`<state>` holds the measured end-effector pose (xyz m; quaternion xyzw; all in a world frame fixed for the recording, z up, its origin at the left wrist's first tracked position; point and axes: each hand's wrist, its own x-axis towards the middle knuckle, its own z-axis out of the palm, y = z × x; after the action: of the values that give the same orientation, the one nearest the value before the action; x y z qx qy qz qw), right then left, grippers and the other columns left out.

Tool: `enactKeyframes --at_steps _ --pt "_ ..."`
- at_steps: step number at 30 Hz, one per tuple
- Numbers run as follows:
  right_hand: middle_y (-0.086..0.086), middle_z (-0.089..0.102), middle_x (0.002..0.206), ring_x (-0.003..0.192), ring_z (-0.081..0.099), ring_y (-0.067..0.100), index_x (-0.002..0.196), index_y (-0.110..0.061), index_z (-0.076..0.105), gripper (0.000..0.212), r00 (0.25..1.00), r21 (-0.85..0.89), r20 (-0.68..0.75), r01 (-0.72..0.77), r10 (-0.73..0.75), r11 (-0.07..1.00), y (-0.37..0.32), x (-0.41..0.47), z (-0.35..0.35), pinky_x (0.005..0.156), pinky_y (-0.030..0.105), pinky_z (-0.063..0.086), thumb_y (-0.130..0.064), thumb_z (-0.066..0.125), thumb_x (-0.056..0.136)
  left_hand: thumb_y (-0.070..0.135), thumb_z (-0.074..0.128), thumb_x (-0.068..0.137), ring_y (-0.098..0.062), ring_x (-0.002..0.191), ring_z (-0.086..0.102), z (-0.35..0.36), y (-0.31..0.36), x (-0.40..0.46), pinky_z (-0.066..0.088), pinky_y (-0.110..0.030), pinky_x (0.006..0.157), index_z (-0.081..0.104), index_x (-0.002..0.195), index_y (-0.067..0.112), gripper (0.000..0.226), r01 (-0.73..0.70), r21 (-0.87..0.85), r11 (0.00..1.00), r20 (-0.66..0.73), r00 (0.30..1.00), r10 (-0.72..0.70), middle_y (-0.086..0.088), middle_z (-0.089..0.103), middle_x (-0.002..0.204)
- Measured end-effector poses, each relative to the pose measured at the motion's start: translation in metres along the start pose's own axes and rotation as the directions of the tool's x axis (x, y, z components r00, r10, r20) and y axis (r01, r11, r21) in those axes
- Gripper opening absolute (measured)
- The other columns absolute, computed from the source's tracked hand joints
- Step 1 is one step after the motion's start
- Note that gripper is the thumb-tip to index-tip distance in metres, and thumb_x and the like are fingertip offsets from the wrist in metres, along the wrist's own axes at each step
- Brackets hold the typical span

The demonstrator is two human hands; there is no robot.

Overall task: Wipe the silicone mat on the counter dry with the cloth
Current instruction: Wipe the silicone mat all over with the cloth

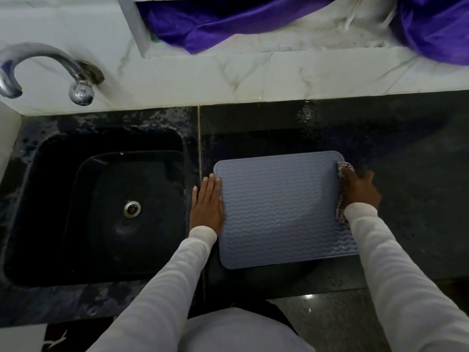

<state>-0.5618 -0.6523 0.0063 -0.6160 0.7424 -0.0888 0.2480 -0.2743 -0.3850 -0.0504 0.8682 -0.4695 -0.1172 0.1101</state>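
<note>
Wavy-ribbed blue-grey mat [281, 209], checked cloth [341, 212], black counter [406, 153]

Black sink [50, 174] with steel drain [131, 209] at left; chrome tap [50, 64] at upper left; purple fabric [228, 19] along top; marbled white wall tiles [253, 80].

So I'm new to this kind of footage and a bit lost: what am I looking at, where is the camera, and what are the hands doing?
There is no machine: a person wears a camera on the head, looking down at a dark counter. The white sleeves are their arms. A blue-grey mat lies flat beside the sink, with a tap above. The left hand lies flat on the mat's left edge. The right hand holds a checked cloth at the mat's right edge.
</note>
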Motion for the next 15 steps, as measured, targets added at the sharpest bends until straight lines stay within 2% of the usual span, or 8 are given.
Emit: enactKeyframes --at_steps 4,7,11,13,15 --pt "0.014 0.046 0.101 0.1 0.057 0.048 0.12 -0.018 0.053 0.055 0.996 -0.119 0.017 0.093 -0.092 0.988 -0.006 -0.007 0.003 0.081 0.042 0.039 -0.065 0.04 0.093 0.031 0.01 0.102 -0.013 0.149 -0.01 0.001 0.0 0.0 -0.008 -0.041 0.121 0.0 0.156 0.021 0.056 0.0 0.012 1.0 -0.009 1.0 0.0 0.003 -0.004 0.164" --pt "0.019 0.045 0.115 0.093 0.058 0.047 0.129 -0.024 0.059 0.041 0.966 -0.241 0.039 0.257 -0.255 0.936 -0.023 -0.027 -0.001 0.084 0.045 0.044 -0.048 0.047 0.097 0.033 0.008 0.101 -0.013 0.149 -0.008 0.0 0.0 0.0 -0.007 -0.042 0.121 0.002 0.156 0.022 0.057 0.002 0.005 1.0 -0.013 1.0 -0.002 0.003 -0.003 0.164" --pt "0.006 0.046 0.104 0.088 0.06 0.035 0.124 -0.031 0.062 0.034 0.879 -0.053 0.119 0.471 -0.462 0.881 -0.056 -0.106 0.018 0.081 0.033 0.043 -0.046 0.049 0.097 0.035 0.006 0.1 -0.012 0.149 -0.01 -0.003 0.001 -0.001 -0.01 -0.039 0.12 0.002 0.156 0.023 0.057 0.004 -0.005 1.0 -0.007 1.0 -0.004 0.004 -0.004 0.163" --pt "0.003 0.05 0.105 0.087 0.061 0.03 0.124 -0.034 0.063 0.033 0.807 0.047 0.196 0.56 -0.558 0.827 -0.068 -0.152 0.044 0.082 0.03 0.045 -0.046 0.05 0.096 0.036 0.007 0.101 -0.012 0.149 -0.01 -0.004 0.002 -0.001 -0.01 -0.04 0.121 0.001 0.156 0.023 0.057 0.01 -0.012 1.0 0.001 1.0 -0.01 0.004 -0.004 0.163" --pt "0.006 0.053 0.111 0.087 0.062 0.027 0.124 -0.032 0.063 0.032 0.712 0.075 0.289 0.65 -0.64 0.756 -0.075 -0.2 0.078 0.083 0.031 0.048 -0.043 0.049 0.097 0.036 0.008 0.1 -0.014 0.149 -0.008 -0.004 0.001 -0.001 -0.007 -0.042 0.121 0.002 0.156 0.021 0.058 0.01 0.007 1.0 0.007 1.0 -0.01 0.003 -0.004 0.163"
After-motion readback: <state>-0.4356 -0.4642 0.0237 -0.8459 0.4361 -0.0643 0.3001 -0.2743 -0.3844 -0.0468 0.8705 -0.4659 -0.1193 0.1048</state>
